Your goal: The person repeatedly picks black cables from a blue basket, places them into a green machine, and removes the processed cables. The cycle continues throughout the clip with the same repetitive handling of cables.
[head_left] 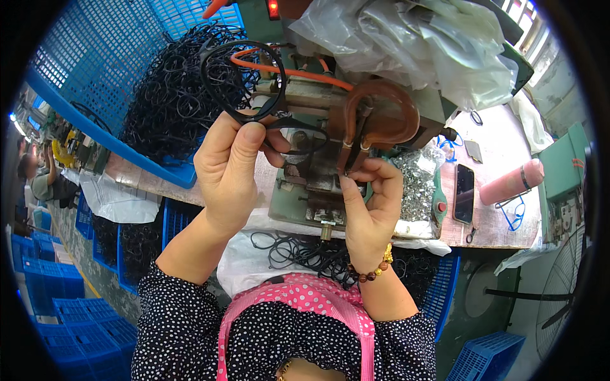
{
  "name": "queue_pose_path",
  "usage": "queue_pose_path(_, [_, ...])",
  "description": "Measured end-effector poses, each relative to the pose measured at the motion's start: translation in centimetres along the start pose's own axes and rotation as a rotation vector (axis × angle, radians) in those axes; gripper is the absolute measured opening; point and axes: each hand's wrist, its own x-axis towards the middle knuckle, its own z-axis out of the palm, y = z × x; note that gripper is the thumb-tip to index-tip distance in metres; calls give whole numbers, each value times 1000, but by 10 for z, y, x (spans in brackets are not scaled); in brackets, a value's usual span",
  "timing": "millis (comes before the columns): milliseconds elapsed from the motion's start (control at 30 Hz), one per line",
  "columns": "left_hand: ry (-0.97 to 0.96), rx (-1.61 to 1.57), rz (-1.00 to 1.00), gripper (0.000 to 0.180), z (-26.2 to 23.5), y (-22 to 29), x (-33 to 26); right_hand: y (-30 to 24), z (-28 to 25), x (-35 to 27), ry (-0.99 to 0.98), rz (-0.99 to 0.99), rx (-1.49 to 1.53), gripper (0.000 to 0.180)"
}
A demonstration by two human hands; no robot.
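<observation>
My left hand (230,166) is closed around the middle of a black eyeglass frame (279,98). The frame is raised in front of the machine, its two round rims tilted and no temples to be seen on it. My right hand (375,206) pinches thumb and forefinger together at the front of the green bench machine (289,203). What those fingertips hold, if anything, is too small to make out. Just above them is a thick brown, copper-like loop (412,117) on the machine. An orange hose (305,75) runs behind the eyeglass frame.
At the left, a blue basket (76,95) holds a heap of black frames (171,95). Clear plastic bags (413,44) cover the machine's top. Small shiny parts (419,184), a phone (464,193) and a pink bottle (511,182) lie to the right. More black frames (298,251) rest near my lap.
</observation>
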Motion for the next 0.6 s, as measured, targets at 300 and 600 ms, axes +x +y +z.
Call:
queue_pose_path(300, [56, 0, 7, 21, 12, 9, -13, -9, 3, 3, -13, 26, 30, 42])
queue_pose_path(600, [-296, 241, 20, 13, 27, -1, -29, -15, -38, 3, 34, 15, -121, 29])
